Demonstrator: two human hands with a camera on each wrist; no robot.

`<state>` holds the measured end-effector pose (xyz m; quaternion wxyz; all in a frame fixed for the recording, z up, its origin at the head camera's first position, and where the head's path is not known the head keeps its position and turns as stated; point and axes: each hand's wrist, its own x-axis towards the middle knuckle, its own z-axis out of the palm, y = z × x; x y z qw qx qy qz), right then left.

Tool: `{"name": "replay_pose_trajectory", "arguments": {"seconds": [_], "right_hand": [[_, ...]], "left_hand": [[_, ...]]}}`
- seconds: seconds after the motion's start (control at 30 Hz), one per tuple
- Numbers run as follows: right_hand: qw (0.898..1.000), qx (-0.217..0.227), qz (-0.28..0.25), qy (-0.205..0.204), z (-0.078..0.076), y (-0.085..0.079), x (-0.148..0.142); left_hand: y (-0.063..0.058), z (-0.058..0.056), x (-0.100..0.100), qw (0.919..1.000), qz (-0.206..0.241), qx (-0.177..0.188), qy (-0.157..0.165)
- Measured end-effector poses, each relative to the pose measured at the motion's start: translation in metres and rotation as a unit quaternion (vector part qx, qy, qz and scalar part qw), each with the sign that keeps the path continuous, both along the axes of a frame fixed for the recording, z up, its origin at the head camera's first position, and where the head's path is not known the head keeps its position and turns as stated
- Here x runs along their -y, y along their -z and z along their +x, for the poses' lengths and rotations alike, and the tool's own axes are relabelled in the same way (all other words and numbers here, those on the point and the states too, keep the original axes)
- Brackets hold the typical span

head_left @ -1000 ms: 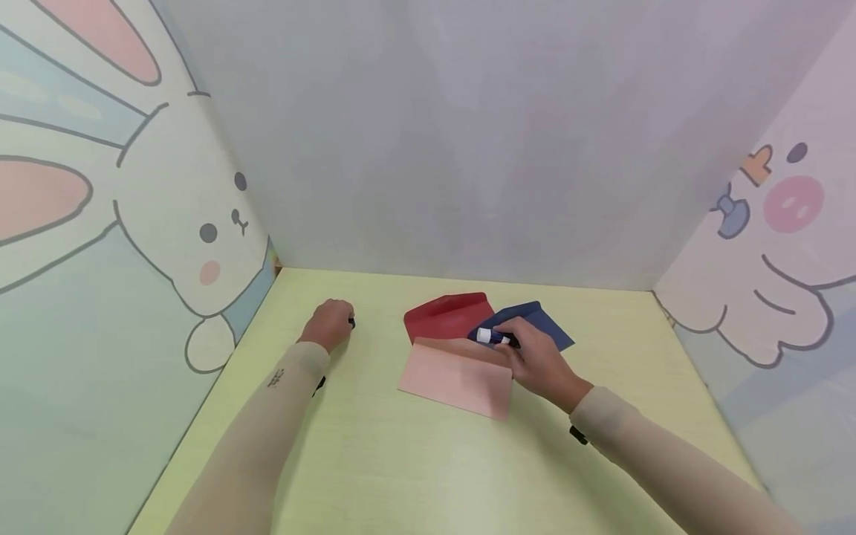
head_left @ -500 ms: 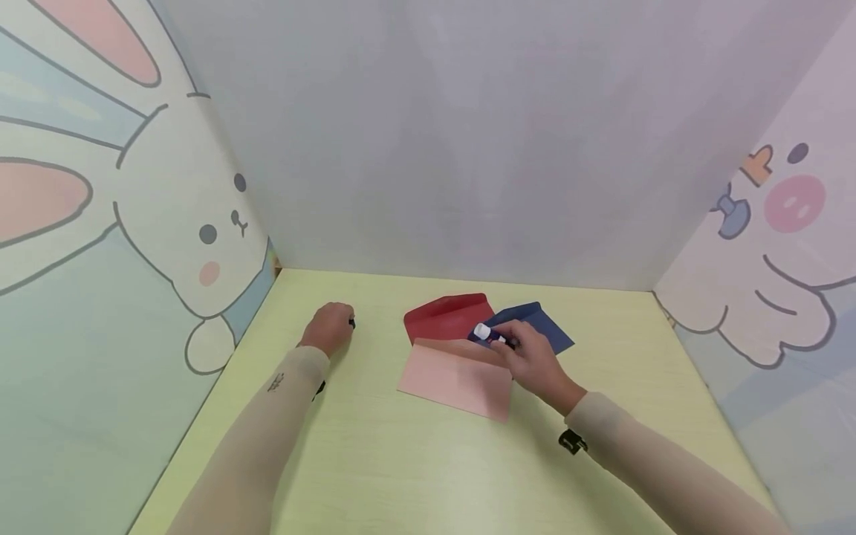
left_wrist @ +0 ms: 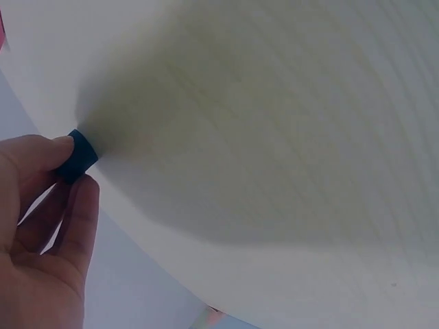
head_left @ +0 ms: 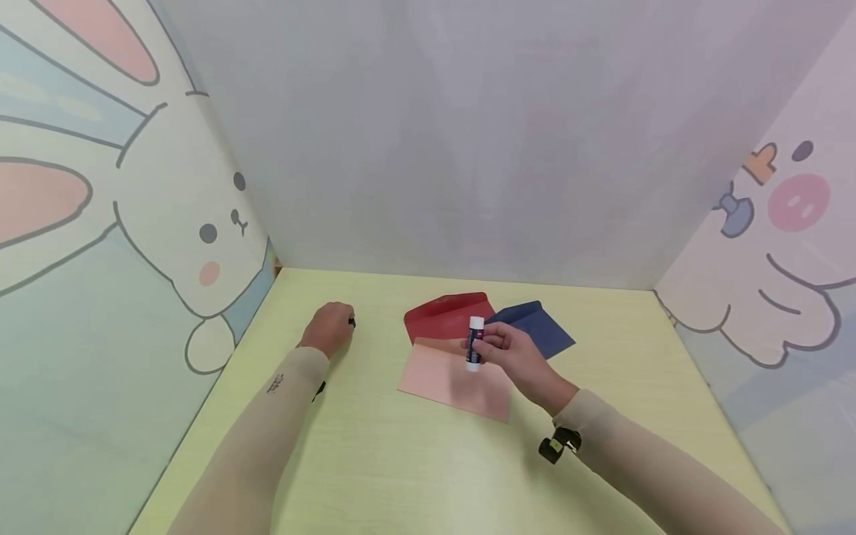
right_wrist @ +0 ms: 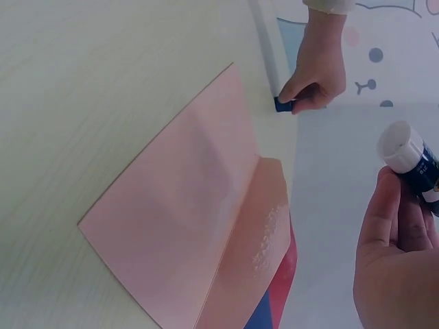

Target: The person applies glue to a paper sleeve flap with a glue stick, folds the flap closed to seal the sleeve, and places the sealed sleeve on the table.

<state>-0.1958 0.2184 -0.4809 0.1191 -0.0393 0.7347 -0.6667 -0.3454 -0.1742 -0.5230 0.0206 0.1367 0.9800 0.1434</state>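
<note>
My right hand (head_left: 521,360) holds a glue stick (head_left: 474,346) nearly upright above the pink envelope (head_left: 451,386). It has a dark blue label and white ends. The pink envelope lies with its flap open, and a patch of glue glistens on that flap (right_wrist: 264,233) in the right wrist view. Off to the left, my left hand (head_left: 326,331) pinches a small dark blue cap (left_wrist: 80,157) between thumb and fingers, low over the table.
Behind the pink envelope lie a red envelope (head_left: 444,316) and a blue envelope (head_left: 545,334), both with open flaps. They partly overlap. The pale yellow table (head_left: 401,468) ends at a grey back wall (head_left: 455,186), with cartoon-printed panels on both sides.
The glue stick has turned from lying tilted leftward to nearly upright, and my right hand has shifted slightly left and closer. My left hand with the cap has barely moved.
</note>
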Motion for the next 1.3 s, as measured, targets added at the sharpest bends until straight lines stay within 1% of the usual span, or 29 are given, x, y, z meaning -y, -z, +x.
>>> {"name": "replay_pose_trajectory", "arguments": {"seconds": [0.17,0.23,0.33,0.43,0.5,0.53,0.57,0.6,0.63,0.67,0.7,0.73,0.77,0.8,0.87,0.9,0.93,1.0,1.03,1.1,1.17,1.23,1.3], "right_hand": [[1.0,0.003,-0.007,0.005,0.001,0.0,0.002],[1.0,-0.001,-0.003,0.006,0.001,0.0,0.001],[1.0,-0.007,-0.001,0.007,0.001,0.0,0.0],[1.0,-0.011,-0.001,0.01,0.0,0.0,0.0],[1.0,-0.01,-0.001,0.015,-0.001,0.0,-0.001],[1.0,-0.009,0.0,0.017,-0.001,0.0,-0.001],[1.0,-0.009,0.0,0.019,-0.002,0.0,0.0],[1.0,-0.008,0.001,0.02,-0.002,0.0,0.0],[1.0,-0.009,0.004,0.021,-0.003,0.0,0.0],[1.0,-0.01,0.005,0.022,-0.003,0.0,0.001],[1.0,-0.012,0.006,0.023,-0.004,0.0,0.001],[1.0,-0.014,0.008,0.023,-0.004,-0.001,0.002],[1.0,-0.016,0.009,0.023,-0.005,-0.002,0.003],[1.0,-0.018,0.012,0.022,-0.005,-0.002,0.004],[0.999,-0.022,0.016,0.022,-0.005,-0.004,0.006],[0.999,-0.023,0.018,0.023,-0.005,-0.005,0.007],[0.999,-0.023,0.021,0.023,-0.005,-0.005,0.008],[0.999,-0.023,0.028,0.024,-0.004,-0.006,0.009],[0.999,-0.023,0.031,0.023,-0.004,-0.007,0.01],[0.999,-0.029,0.04,0.018,-0.002,-0.008,0.012],[0.999,-0.032,0.042,0.015,-0.001,-0.01,0.013],[0.998,-0.035,0.043,0.013,-0.001,-0.011,0.013],[0.998,-0.036,0.042,0.013,0.0,-0.011,0.013]], "left_hand": [[0.006,-0.001,0.003,0.9997,-0.005,-0.022,0.01],[0.007,-0.001,0.004,0.9993,-0.007,-0.034,0.01],[0.008,0.0,0.004,0.9983,-0.017,-0.055,0.001],[0.004,0.004,-0.002,0.996,-0.027,-0.086,0.001],[0.0,0.01,-0.012,0.9938,-0.032,-0.106,0.012],[-0.003,0.014,-0.018,0.9929,-0.027,-0.114,0.022],[-0.006,0.02,-0.026,0.9926,-0.019,-0.116,0.032],[-0.009,0.027,-0.034,0.9931,-0.003,-0.109,0.043],[-0.012,0.035,-0.043,0.9936,0.025,-0.095,0.055],[-0.016,0.044,-0.052,0.9934,0.06,-0.068,0.071],[-0.019,0.053,-0.061,0.9905,0.101,-0.031,0.087],[-0.023,0.063,-0.07,0.9836,0.146,0.009,0.105],[-0.028,0.073,-0.079,0.9727,0.19,0.057,0.12],[-0.031,0.082,-0.088,0.9574,0.234,0.104,0.133],[-0.037,0.096,-0.103,0.9211,0.302,0.182,0.165],[-0.038,0.101,-0.11,0.9055,0.325,0.207,0.179],[-0.039,0.105,-0.115,0.8913,0.345,0.223,0.192],[-0.038,0.111,-0.124,0.8675,0.38,0.247,0.204],[-0.037,0.113,-0.128,0.8583,0.394,0.253,0.21],[-0.034,0.116,-0.132,0.8466,0.414,0.262,0.207],[-0.032,0.118,-0.133,0.8395,0.428,0.269,0.198],[-0.03,0.119,-0.134,0.8367,0.435,0.272,0.193],[-0.029,0.119,-0.134,0.8361,0.438,0.273,0.186]]}}
